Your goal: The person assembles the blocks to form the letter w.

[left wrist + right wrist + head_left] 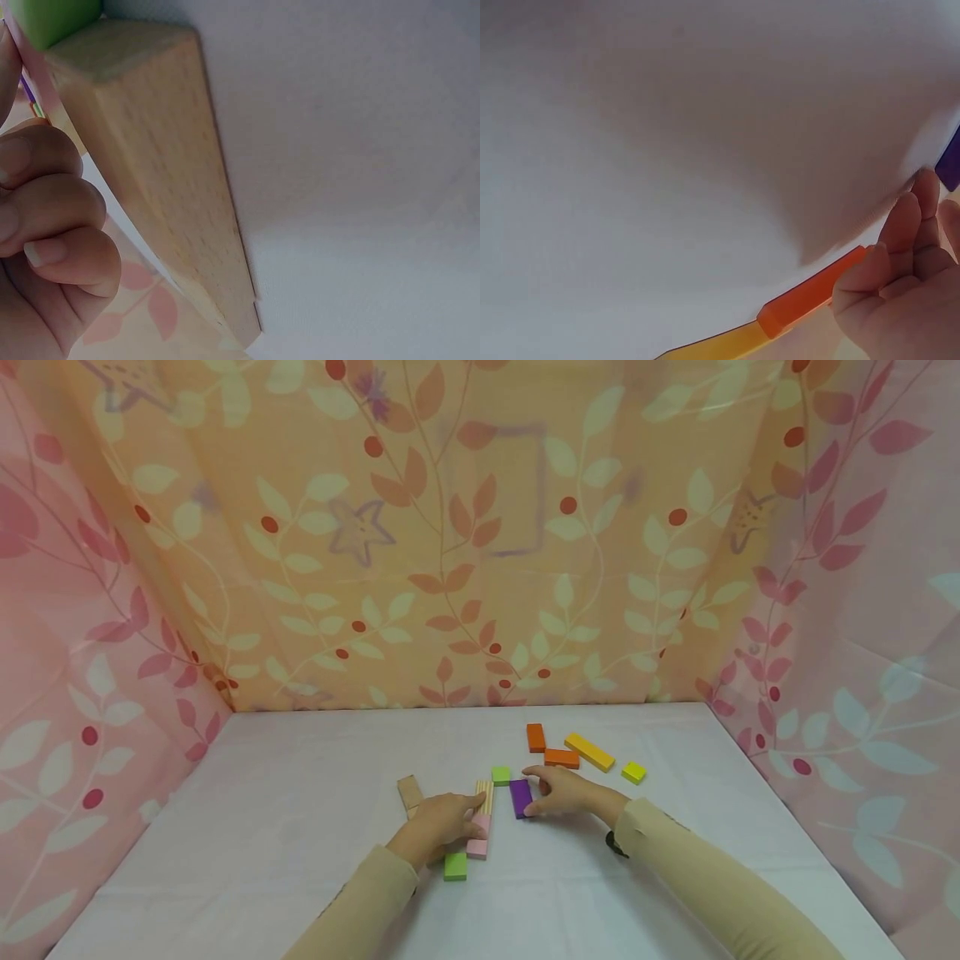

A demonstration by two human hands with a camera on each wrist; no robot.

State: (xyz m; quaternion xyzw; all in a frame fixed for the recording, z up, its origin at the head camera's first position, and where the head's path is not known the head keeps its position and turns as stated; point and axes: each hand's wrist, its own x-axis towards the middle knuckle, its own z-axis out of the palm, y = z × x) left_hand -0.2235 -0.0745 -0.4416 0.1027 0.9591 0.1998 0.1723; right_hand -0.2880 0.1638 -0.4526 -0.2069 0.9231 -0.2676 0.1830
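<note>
In the head view, my left hand (431,828) reaches over a column made of a cream-striped piece (486,793) and pink blocks (477,850). Its index finger and thumb hold the upper pink part from the left side, with the other fingers curled in the left wrist view. My right hand (567,792) grips a purple block (519,800), the thumb at its near corner and the index finger by its far end. Beyond the striped piece lies a small green block (501,775). A plain wooden block (161,150) runs beside the left hand.
Two orange blocks (536,737), a long yellow block (590,752) and a small yellow block (633,772) lie behind the right hand. Another green block (455,867) sits below the left hand. Wooden pieces (410,793) lie left on the white tablecloth (285,793). Floral curtains (465,527) enclose the table.
</note>
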